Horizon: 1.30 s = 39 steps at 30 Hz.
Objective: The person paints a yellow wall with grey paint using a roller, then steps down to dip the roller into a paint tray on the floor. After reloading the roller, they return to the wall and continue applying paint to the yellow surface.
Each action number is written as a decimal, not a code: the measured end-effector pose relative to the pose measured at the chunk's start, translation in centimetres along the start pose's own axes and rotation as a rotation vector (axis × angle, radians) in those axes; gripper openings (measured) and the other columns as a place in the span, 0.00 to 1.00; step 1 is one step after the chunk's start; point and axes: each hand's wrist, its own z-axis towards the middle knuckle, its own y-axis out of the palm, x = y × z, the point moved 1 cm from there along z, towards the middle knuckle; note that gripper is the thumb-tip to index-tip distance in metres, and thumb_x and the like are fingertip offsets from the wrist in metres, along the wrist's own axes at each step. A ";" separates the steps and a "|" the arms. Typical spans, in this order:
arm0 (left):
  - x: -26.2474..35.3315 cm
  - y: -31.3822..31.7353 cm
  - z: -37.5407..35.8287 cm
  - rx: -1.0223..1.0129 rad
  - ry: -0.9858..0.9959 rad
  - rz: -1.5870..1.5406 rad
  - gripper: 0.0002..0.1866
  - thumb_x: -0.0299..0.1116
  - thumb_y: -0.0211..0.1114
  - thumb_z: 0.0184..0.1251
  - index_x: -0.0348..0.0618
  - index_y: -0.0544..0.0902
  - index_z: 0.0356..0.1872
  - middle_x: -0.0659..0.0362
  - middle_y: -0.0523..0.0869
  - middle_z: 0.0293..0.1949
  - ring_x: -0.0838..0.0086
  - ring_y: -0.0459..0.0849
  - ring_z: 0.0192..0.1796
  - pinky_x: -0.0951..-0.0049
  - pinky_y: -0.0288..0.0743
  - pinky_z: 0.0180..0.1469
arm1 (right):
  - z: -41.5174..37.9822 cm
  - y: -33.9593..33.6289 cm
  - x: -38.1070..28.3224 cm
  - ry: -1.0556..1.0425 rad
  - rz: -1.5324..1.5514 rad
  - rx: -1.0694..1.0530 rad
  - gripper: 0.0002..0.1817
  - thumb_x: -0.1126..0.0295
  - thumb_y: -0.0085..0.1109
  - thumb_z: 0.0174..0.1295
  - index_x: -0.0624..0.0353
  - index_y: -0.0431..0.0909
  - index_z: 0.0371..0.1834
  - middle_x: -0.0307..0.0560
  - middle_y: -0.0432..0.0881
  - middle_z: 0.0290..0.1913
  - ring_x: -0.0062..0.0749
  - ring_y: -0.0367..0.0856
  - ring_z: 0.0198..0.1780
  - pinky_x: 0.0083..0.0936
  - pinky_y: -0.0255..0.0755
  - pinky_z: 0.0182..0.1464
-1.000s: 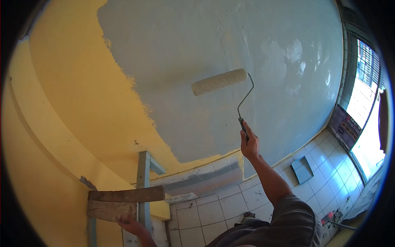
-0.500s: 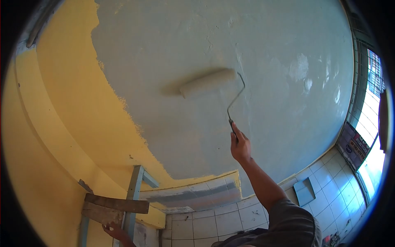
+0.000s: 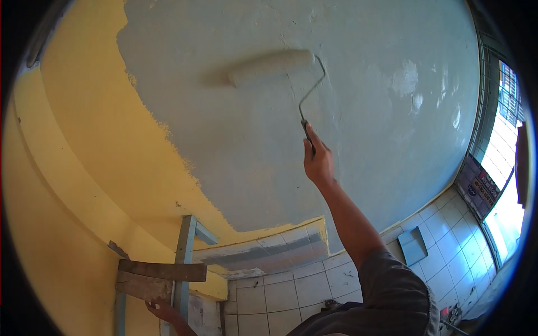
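Observation:
My right hand (image 3: 319, 159) is wrapped round the dark handle of a paint roller (image 3: 272, 66), its arm stretched upward. The pale roller sleeve lies on or close to the grey-painted wall (image 3: 381, 140), tilted slightly, with a shadow on its left. A bent wire frame joins sleeve and handle. Low on the left, my left hand (image 3: 162, 309) is at the lower edge of a worn wooden board (image 3: 162, 271) on a blue-grey wooden stand (image 3: 185, 246). Its fingers are partly spread near the board; whether they press on it is unclear.
Yellow wall (image 3: 84, 140) borders the grey area along a ragged edge on the left. Below is a white tiled floor (image 3: 314, 288) with a blue-grey tray (image 3: 412, 246) on it. A barred window (image 3: 504, 162) and a printed sign (image 3: 477, 186) stand at the right.
My right hand and the roller have moved up and slightly left along the wall. My left hand remains by the board, a little further right in view.

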 end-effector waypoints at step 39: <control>-2.7 1.0 1.6 0.188 0.140 -0.166 0.31 0.40 0.70 0.76 0.30 0.73 0.71 0.41 0.82 0.62 0.53 0.84 0.59 0.59 0.81 0.59 | 27.1 2.7 -12.9 -0.155 -0.022 0.049 0.25 0.68 0.53 0.78 0.52 0.75 0.78 0.66 0.89 0.54 0.65 0.88 0.53 0.50 0.81 0.55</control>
